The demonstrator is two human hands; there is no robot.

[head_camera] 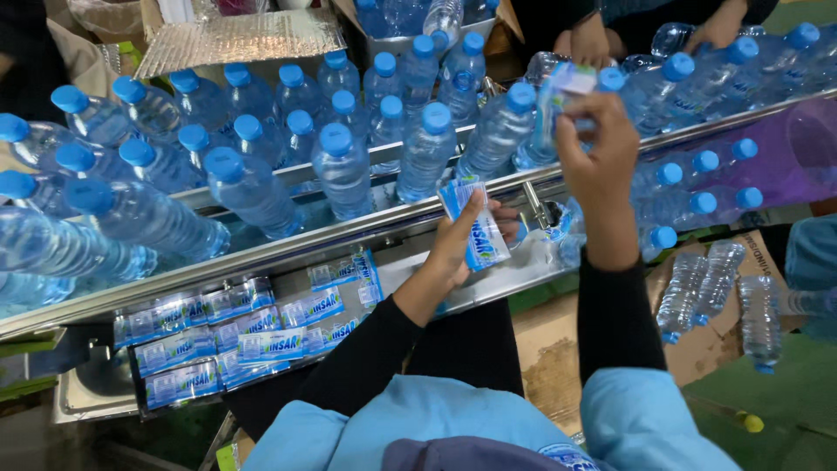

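Note:
My left hand holds a small stack of blue-and-white plastic label sleeves just below the metal rail. My right hand is raised over the conveyor and pinches one label sleeve above a blue-capped water bottle. Several clear plastic bottles with blue caps stand crowded on the conveyor beyond the rail. Both arms wear black sleeves under a light blue top.
A metal guide rail runs across in front of the bottles. Stacks of label sleeves lie in a tray at lower left. Loose bottles lie on cardboard at right. Another person's hands work at the far side.

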